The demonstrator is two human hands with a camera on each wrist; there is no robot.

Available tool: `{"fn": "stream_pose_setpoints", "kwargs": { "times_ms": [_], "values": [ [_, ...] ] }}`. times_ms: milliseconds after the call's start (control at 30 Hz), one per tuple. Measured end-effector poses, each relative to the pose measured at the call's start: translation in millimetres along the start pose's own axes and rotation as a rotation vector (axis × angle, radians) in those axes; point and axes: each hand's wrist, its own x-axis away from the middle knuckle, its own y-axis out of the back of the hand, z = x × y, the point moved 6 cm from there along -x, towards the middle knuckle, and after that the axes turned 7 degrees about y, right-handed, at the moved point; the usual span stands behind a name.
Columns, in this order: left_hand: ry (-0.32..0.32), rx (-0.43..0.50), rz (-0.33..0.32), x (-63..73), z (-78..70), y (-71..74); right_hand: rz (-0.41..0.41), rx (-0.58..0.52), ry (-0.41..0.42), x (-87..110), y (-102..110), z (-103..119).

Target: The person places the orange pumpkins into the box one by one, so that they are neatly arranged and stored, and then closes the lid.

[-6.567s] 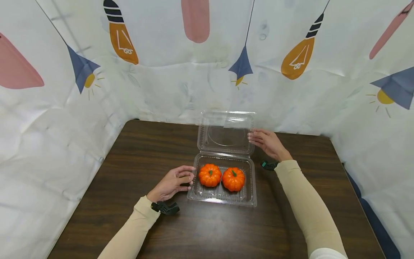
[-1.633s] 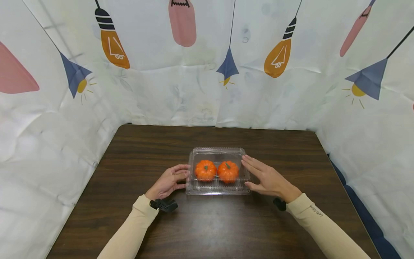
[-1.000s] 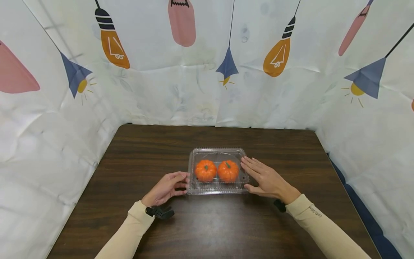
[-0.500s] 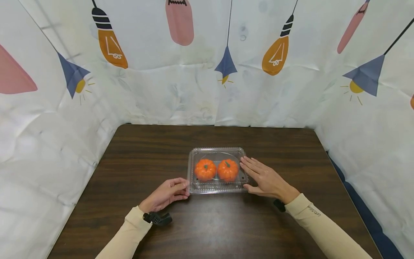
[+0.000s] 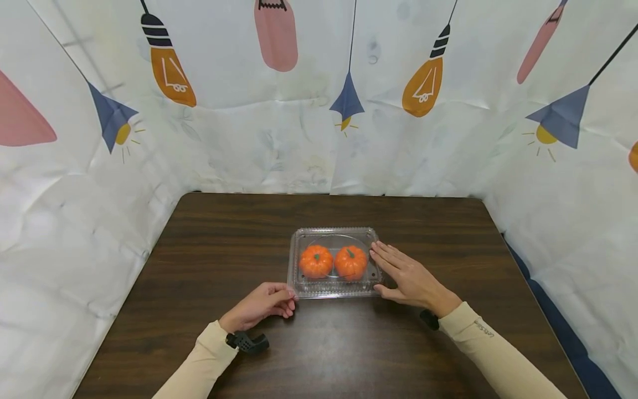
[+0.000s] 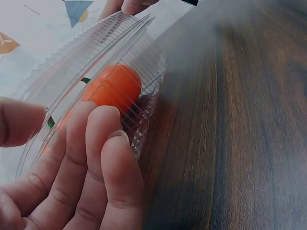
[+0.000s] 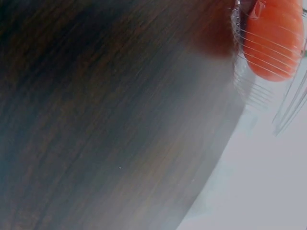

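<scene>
A clear plastic clamshell container (image 5: pixel 334 288) with its lid down sits mid-table in the head view. Two small orange pumpkins with green stems, a left pumpkin (image 5: pixel 316 261) and a right pumpkin (image 5: pixel 351 262), lie side by side inside. My left hand (image 5: pixel 261 305) pinches the near left corner of the rim. In the left wrist view, the thumb (image 6: pixel 21 120) is above the rim and the curled fingers (image 6: pixel 103 139) are below it. Along the container's right side rests my right hand (image 5: pixel 411 277), its fingers straight and the thumb near the front corner.
The dark wood-grain table (image 5: pixel 319 354) carries the container. White fabric (image 5: pixel 224 144) printed with lamps and bulbs hangs behind the table and along both sides. A dark blue surface (image 5: pixel 553 316) shows below the right table edge.
Earlier the lid stood raised; now it lies over the pumpkins. My left hand has slid along the left side to the near corner, while my right hand has stayed at the right side.
</scene>
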Motion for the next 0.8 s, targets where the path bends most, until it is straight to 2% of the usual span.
{"fn": "stream_pose_setpoints", "kwargs": {
  "times_ms": [100, 200, 367, 533, 667, 800],
  "values": [
    [0.019, 0.009, -0.010, -0.3, 1.1, -2.1, -0.023, -0.046, -0.040, 4.4, -0.3, -1.6],
    [0.038, 0.019, -0.024, -1.4, 1.9, -4.0, -0.040, -0.119, -0.124, 11.4, -0.3, -5.7],
    [0.066, 0.041, -0.041, -3.0, 3.7, -5.8, -0.082, -0.300, -0.323, 24.8, -2.1, -13.8],
    [0.081, 0.075, -0.040, -5.1, 6.4, -6.3, -0.126, -0.490, -0.555, 35.9, -12.4, -20.6],
    [0.061, 0.083, -0.039, -6.9, 7.8, -5.7, -0.073, -0.684, -0.715, 43.3, -27.6, -22.0],
    [0.039, 0.085, -0.037, -8.3, 8.8, -5.0, -0.018, -0.955, -0.780, 47.2, -42.0, -17.8]
  ]
}}
